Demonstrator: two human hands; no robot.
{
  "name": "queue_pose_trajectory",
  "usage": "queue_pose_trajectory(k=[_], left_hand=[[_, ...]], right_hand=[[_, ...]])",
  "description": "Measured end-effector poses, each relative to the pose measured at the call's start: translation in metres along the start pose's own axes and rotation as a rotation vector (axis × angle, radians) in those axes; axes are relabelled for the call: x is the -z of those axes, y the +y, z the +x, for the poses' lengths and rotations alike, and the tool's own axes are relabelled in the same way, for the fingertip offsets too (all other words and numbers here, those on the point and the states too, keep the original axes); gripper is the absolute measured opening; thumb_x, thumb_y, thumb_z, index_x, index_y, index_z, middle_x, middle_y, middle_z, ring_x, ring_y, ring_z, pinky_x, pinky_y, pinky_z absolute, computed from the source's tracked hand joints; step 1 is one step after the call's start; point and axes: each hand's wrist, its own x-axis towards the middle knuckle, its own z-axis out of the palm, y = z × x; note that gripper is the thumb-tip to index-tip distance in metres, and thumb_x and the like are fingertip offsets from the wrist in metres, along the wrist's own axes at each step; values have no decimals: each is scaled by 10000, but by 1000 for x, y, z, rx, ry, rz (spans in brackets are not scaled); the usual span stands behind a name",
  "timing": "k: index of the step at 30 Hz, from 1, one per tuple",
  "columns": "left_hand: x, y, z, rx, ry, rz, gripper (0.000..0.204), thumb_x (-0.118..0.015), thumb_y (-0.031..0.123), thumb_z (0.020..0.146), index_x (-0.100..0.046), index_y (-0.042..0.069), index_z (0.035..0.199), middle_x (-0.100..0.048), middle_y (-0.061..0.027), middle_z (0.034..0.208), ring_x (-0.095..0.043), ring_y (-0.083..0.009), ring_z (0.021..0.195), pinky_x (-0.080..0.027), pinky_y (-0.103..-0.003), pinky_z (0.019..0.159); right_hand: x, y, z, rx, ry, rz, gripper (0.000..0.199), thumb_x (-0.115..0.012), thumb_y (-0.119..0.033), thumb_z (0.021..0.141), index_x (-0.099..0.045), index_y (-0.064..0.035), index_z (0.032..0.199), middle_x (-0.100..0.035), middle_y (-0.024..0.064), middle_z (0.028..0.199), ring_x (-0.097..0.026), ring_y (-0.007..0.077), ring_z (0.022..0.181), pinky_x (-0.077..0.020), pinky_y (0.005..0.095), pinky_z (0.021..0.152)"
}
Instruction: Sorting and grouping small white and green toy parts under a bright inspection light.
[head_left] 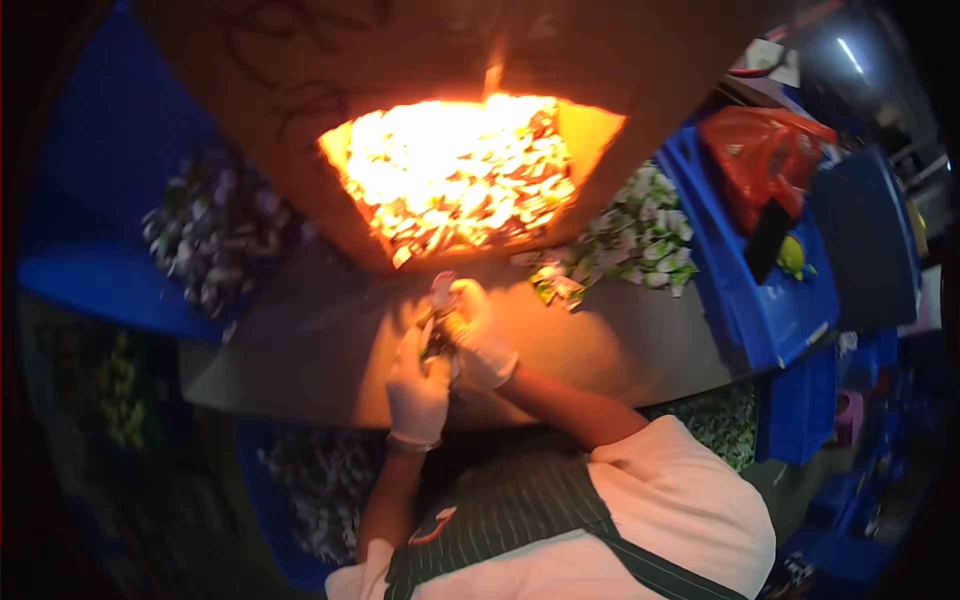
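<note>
Both of my hands wear pale gloves and meet over the grey tabletop [310,345]. My left hand [415,392] is closed around a few small wrapped packets [436,340], dark, green and white. My right hand [484,338] presses against the same bunch from the right, its fingers bent. A small pinkish-white packet [443,288] sticks up at the fingertips; which hand grips it I cannot tell. Just beyond, a brightly lit opening shows a heap of small wrapped packets [470,195], partly washed out by glare.
Green-and-white packets [645,235] are piled right of the opening, with a few yellow-green ones [557,287] nearer. More packets [215,235] lie at the left beside a blue bin [100,285]. A blue crate [745,280] at the right bears a red plastic bag [765,150]. Packet-filled bins [315,490] stand below the table edge.
</note>
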Motion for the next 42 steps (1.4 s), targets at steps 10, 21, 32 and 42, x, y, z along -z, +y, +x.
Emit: queue_pose_trajectory(k=[10,21,32,42], left_hand=[[28,2,-6,549,-199,-656,352,-609,113,932,-485,-5,1239,-593,-38,767,-567,-83,611,-465,-235,535],[14,6,-5,524,-219,-784,321,-603,182,940,-493,-20,1165,-586,-68,747,-581,-140,567,-491,-266,524],[11,7,-7,556,-146,-847,325,-624,143,933,-504,31,1215,-638,-56,863,-590,-91,640,-481,-229,523],[28,-5,-13,457,-189,-712,411,-650,125,908,-492,14,1271,-629,-50,997,-630,-89,814,-532,-225,639]], right_hand=[[71,-46,-14,158,140,-1087,233,-749,-129,827,-636,-49,1014,-651,23,899,-618,125,761,-510,270,665],[100,-63,-24,395,159,-1947,264,-761,-208,712,-617,-107,909,-585,80,990,-588,292,912,-505,404,732],[24,-45,-31,-189,-67,-453,386,-640,5,875,-546,-46,1246,-628,55,991,-609,111,819,-497,228,677],[1,-35,-15,280,-175,-1213,192,-720,-23,810,-617,-24,971,-627,34,925,-617,103,823,-503,247,657]])
